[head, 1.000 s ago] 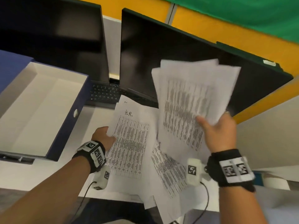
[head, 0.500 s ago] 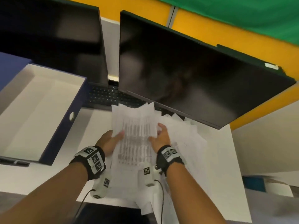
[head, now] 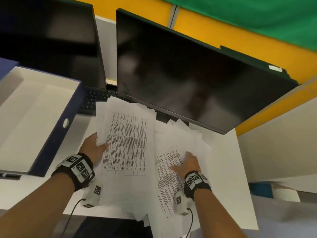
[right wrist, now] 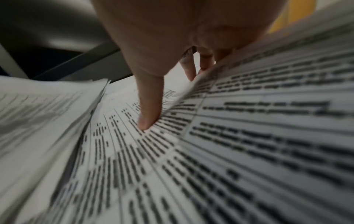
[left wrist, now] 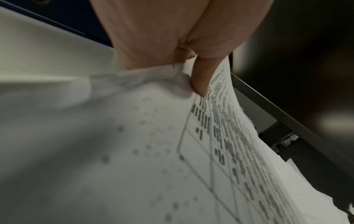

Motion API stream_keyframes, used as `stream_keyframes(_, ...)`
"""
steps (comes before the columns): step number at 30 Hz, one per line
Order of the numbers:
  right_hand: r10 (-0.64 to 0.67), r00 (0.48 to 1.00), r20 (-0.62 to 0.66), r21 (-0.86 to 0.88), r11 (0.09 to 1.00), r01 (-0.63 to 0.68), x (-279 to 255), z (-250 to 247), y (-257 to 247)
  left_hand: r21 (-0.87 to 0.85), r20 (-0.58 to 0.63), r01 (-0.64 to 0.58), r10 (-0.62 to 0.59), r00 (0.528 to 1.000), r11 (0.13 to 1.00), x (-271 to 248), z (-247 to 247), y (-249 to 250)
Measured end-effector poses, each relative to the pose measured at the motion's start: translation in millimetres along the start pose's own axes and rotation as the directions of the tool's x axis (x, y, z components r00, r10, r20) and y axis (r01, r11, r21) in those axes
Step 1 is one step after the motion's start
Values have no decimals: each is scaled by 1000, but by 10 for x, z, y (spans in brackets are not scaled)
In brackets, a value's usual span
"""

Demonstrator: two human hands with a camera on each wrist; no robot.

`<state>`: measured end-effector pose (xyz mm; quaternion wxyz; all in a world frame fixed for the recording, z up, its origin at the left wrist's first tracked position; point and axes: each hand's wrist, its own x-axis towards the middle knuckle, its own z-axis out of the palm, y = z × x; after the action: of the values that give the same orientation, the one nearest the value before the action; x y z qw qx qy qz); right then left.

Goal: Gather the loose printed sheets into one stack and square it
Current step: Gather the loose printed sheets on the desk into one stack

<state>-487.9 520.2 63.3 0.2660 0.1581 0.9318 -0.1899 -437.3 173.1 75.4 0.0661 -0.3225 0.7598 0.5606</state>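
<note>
A bundle of printed sheets with a table on top lies in the middle of the white desk. My left hand grips its left edge, thumb on top and fingers underneath; the left wrist view shows the thumb of the left hand pinching the crumpled sheet edge. To the right lies a fanned, uneven pile of sheets. My right hand rests flat on it. In the right wrist view its thumb presses on a printed sheet, and the fingers slip behind a raised sheet.
An open blue box file with a white inside sits at the left. Two dark monitors stand behind the sheets, and a keyboard lies beneath them. Several sheets overhang the desk's front edge.
My right hand brought down the raised bundle onto the sheets held by my left hand, let go, and moved right onto the fanned pile. My left hand stayed at the left edge.
</note>
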Motion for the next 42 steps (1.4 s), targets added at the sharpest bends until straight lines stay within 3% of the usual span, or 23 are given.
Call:
stream_keyframes(3, 49, 997, -64, 163, 986, -38, -8, -51, -6, -37, 13, 27, -27, 1000, 999, 39, -29, -28)
stream_keyframes(6, 125, 991, -52, 185, 976, -114, -93, -52, -75, -66, 1, 43, -43, 999, 997, 64, -58, -69)
stream_keyframes(11, 150, 988, -40, -98, 983, -154, -326, 247, -315, -66, -41, 39, -42, 998, 997, 34, -46, -49)
stream_keyframes(18, 177, 984, -16, 160, 972, -172, -317, 228, -402, -72, -74, 58, -64, 995, 996, -2, -59, -76)
stream_keyframes(22, 65, 985, -160, 277, 961, -19, -506, -132, -348, -83, -94, 85, -93, 991, 993, 93, -61, -196)
stream_keyframes(26, -86, 919, -385, 193, 966, 171, -749, -727, -314, -11, -75, 119, -120, 990, 993, 394, -23, -569)
stream_keyframes(28, -132, 885, -447, 217, 944, 250, -886, -1021, -369, 16, -81, 137, -135, 987, 990, 247, 5, -375)
stream_keyframes(34, -215, 795, -567, 501, 677, 540, -1148, -1534, -624, 68, -30, 74, -72, 997, 995, -13, 141, -81)
stream_keyframes(37, -252, 821, -512, 588, 594, 549, -985, -1346, -855, 90, 34, 77, -80, 996, 993, 6, 178, -132)
stream_keyframes(42, -186, 956, -227, 584, 760, 286, -394, -341, -1070, 40, 130, 149, -153, 980, 988, 66, 99, -157)
